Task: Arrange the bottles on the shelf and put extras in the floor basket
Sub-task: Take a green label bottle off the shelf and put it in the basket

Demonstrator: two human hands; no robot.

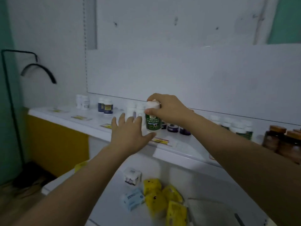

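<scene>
My right hand [167,110] grips the white cap of a green-labelled bottle [153,123] and holds it upright over the white shelf [84,121]. My left hand [128,132] is spread open just left of the bottle, its fingers straight and its thumb near the bottle's base. Behind my hands stand two plain white bottles [136,110]. Dark purple-labelled bottles [172,128] sit to the right of the held bottle. Further right are green-labelled bottles [239,128] and amber jars [280,141]. Two blue-labelled bottles [105,106] and two white bottles [83,101] stand at the left.
Yellow price tags [81,118] lie along the shelf's front edge. On a lower white surface lie yellow packets [164,198], a light blue packet [132,199] and a small white box [132,176]. A dark metal stand [9,98] rises at the far left.
</scene>
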